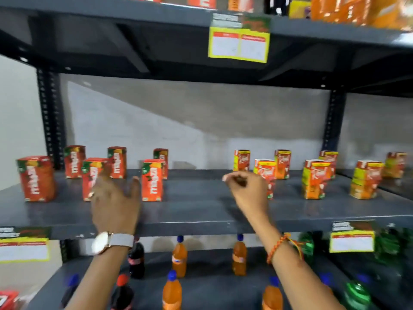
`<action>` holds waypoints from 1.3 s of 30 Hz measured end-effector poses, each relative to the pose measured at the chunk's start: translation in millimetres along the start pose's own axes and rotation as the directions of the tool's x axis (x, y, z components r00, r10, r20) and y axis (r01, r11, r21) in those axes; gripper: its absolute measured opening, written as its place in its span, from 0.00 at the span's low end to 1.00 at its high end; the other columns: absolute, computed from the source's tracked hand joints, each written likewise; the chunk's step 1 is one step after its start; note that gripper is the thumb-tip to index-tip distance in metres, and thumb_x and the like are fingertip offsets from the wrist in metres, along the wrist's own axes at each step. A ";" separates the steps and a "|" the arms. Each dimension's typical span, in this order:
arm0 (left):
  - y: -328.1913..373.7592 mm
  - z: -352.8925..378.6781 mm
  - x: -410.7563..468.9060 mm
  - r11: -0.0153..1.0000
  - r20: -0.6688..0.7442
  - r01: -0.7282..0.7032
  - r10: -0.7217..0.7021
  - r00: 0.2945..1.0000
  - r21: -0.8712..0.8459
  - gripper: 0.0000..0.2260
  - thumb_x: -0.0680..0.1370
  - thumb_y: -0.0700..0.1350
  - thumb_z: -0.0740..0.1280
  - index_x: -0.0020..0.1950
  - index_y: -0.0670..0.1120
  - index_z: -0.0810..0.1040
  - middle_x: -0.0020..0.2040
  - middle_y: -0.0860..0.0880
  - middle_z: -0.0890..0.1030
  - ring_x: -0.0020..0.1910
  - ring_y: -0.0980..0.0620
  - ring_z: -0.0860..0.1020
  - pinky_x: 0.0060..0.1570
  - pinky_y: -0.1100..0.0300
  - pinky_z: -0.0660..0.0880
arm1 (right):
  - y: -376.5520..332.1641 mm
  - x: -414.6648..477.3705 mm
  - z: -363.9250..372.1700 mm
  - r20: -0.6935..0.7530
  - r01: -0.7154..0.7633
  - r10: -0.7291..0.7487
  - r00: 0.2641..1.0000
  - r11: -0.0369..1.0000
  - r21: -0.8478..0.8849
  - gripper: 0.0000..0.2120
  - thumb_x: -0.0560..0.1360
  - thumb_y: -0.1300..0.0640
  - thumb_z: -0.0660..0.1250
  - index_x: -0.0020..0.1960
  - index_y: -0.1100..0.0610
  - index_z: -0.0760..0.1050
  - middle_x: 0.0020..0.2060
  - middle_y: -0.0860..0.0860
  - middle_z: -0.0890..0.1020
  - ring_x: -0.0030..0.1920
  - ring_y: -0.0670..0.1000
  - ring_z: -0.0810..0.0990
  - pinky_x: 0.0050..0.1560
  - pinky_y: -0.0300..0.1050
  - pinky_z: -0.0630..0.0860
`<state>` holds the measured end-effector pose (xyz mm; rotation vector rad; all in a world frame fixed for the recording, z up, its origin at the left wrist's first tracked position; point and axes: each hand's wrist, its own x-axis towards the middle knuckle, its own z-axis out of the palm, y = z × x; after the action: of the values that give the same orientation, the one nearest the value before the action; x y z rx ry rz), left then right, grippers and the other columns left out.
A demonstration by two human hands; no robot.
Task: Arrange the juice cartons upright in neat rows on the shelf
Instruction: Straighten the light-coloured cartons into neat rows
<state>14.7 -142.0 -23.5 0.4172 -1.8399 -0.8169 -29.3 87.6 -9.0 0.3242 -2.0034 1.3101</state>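
Note:
Small juice cartons stand upright in two loose rows on the grey middle shelf (201,211). On the left are red-orange mango cartons, among them one at the front (152,180) and one at the far left (36,178). On the right stand orange-and-yellow cartons, such as one at the front (315,179) and another farther right (365,180). My left hand (114,204) is spread in front of a red carton (91,175), fingers apart, holding nothing. My right hand (248,191) hovers mid-shelf with fingers loosely curled and empty, partly covering a carton (266,171).
The shelf above (134,16) carries more orange packs and a hanging yellow price tag (239,43). Below, orange soda bottles (179,257), dark cola bottles (135,260) and green bottles (357,294) stand on the lower shelf. Dark uprights (50,117) frame the bay.

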 end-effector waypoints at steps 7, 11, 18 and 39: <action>162.9 116.2 -119.7 0.955 0.410 0.016 0.112 0.905 -0.295 0.27 0.72 0.48 0.70 0.66 0.40 0.66 0.61 0.39 0.77 0.58 0.39 0.76 0.53 0.51 0.73 | 89.3 32.3 -142.7 -0.282 -0.027 -0.013 0.959 0.990 -0.137 0.08 0.66 0.61 0.73 0.42 0.62 0.77 0.40 0.61 0.81 0.38 0.57 0.78 0.37 0.37 0.70; 207.3 160.1 -157.0 0.982 0.407 0.082 -0.006 0.913 -0.170 0.39 0.70 0.52 0.72 0.71 0.36 0.57 0.66 0.35 0.70 0.65 0.37 0.69 0.62 0.47 0.67 | 125.4 50.6 -188.2 -0.240 -0.138 0.094 0.966 0.974 -0.178 0.23 0.63 0.57 0.77 0.53 0.63 0.73 0.49 0.62 0.79 0.50 0.60 0.77 0.47 0.46 0.71; 211.2 183.5 -163.8 0.977 0.467 0.208 -0.203 0.860 0.041 0.35 0.69 0.51 0.73 0.66 0.37 0.60 0.63 0.37 0.74 0.60 0.36 0.74 0.59 0.46 0.72 | 154.9 82.3 -205.2 0.123 -0.357 0.385 0.915 0.912 -0.199 0.39 0.62 0.56 0.78 0.66 0.66 0.66 0.63 0.61 0.76 0.61 0.58 0.75 0.56 0.46 0.71; 209.6 189.0 -162.4 0.960 0.496 0.168 -0.260 0.828 0.224 0.23 0.74 0.53 0.68 0.59 0.40 0.64 0.57 0.38 0.78 0.56 0.38 0.77 0.52 0.48 0.76 | 167.0 80.7 -205.4 0.220 -0.298 0.314 0.924 0.949 -0.103 0.23 0.62 0.57 0.78 0.55 0.60 0.78 0.54 0.57 0.83 0.51 0.54 0.81 0.49 0.42 0.71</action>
<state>-73.5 171.4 -30.3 0.5601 -2.4165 -0.9993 -92.8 356.6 -22.7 0.1403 -2.3667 1.4437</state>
